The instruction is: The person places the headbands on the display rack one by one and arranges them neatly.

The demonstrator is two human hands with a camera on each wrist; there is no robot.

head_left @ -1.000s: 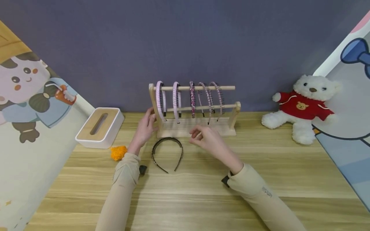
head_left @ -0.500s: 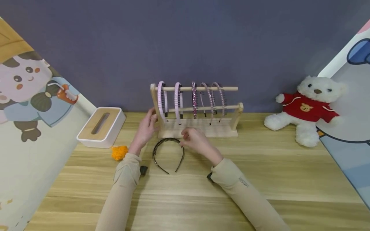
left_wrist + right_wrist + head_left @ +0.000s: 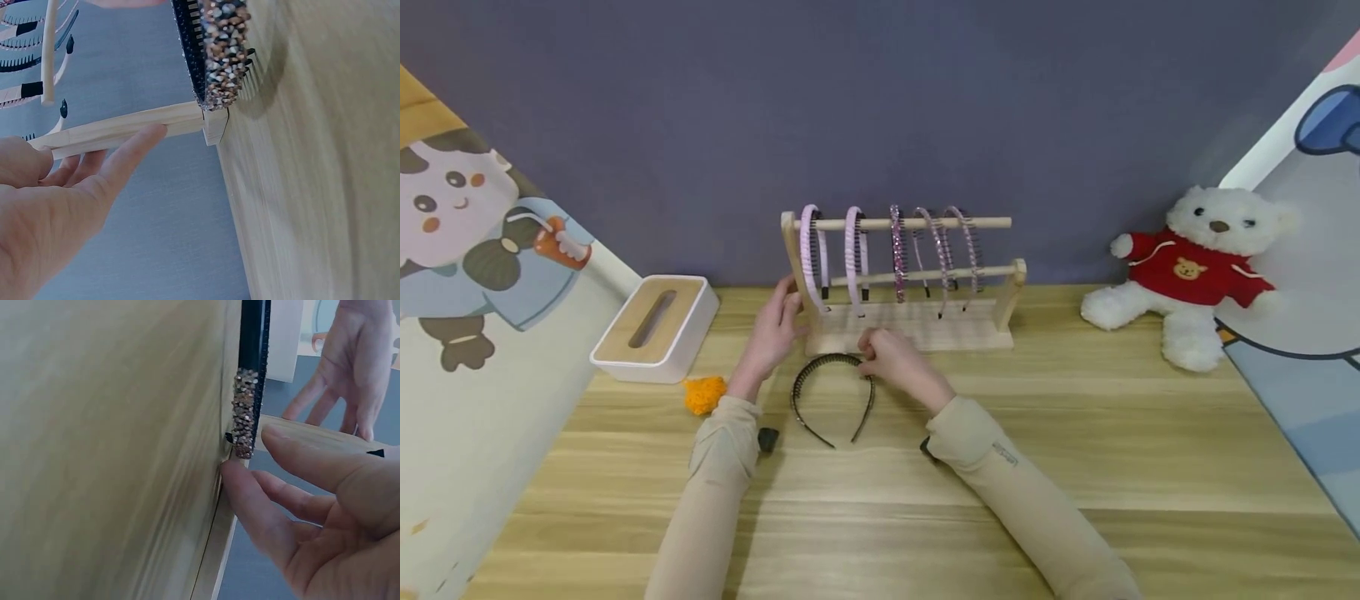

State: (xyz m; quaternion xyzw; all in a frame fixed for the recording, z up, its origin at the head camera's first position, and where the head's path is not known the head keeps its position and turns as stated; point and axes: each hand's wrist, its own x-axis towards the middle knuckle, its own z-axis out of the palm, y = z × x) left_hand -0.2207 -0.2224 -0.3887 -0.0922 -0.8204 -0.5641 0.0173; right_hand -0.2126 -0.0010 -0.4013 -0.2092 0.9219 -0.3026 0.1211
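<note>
In the head view a dark, comb-toothed headband point(image 3: 832, 358) lies on the table. Its stone-covered band point(image 3: 224, 56) looms close in the left wrist view. My right hand point(image 3: 891, 360) is at the headband's upper right; in the right wrist view the thumb and index finger are spread beside its stone-covered part point(image 3: 244, 415), with no clear pinch. My left hand point(image 3: 771, 331) holds the left post of a wooden rack point(image 3: 125, 128), thumb on one side and fingers on the other. Several pink and purple headbands point(image 3: 854, 258) hang from the rack's bars.
To the left stands a white tissue box point(image 3: 655, 325) with a wooden lid, an orange fuzzy item point(image 3: 703, 395) beside it. A white teddy bear point(image 3: 1195, 275) in a red hoodie sits at the right. A dark wall point(image 3: 880, 100) rises behind the table.
My right hand has moved left from in front of the rack's middle to the dark headband's upper right. The left hand stays at the rack's post.
</note>
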